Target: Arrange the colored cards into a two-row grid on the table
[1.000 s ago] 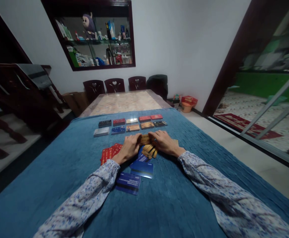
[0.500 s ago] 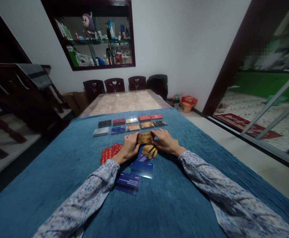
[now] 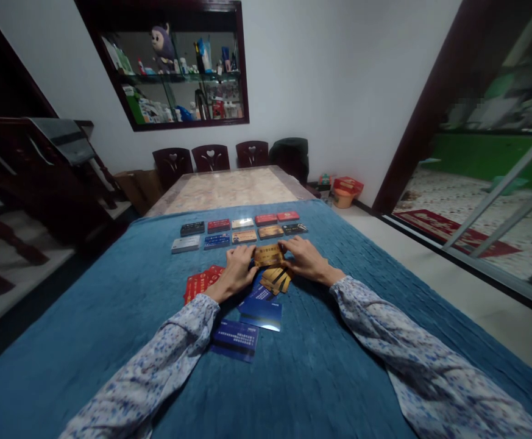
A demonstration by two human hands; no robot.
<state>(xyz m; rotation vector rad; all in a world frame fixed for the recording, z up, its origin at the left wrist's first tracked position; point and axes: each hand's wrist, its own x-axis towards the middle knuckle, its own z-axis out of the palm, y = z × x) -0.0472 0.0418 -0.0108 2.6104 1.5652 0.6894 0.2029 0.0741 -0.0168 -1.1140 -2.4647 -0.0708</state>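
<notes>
Between my two hands a gold card (image 3: 268, 255) stands tilted up with its printed face toward me; whether it is one card or a small stack I cannot tell. My left hand (image 3: 238, 268) is closed on its left edge, and my right hand (image 3: 306, 261) pinches its right edge. Just below lie fanned gold-and-black cards (image 3: 275, 280). Nearer to me are several blue cards (image 3: 261, 313), spread loosely and partly overlapping. Red cards (image 3: 198, 284) lie fanned to the left of my left wrist, which covers part of them.
Two rows of neat card stacks (image 3: 244, 236) in various colours lie beyond my hands. A blue cloth (image 3: 320, 378) covers the near part of the marble-topped table (image 3: 233, 186). Dark wooden chairs (image 3: 211, 157) stand at the far end, below a wall cabinet (image 3: 183, 125).
The gold card is tipped slightly more toward me. Both hands have stayed at its edges, and the other cards lie as before.
</notes>
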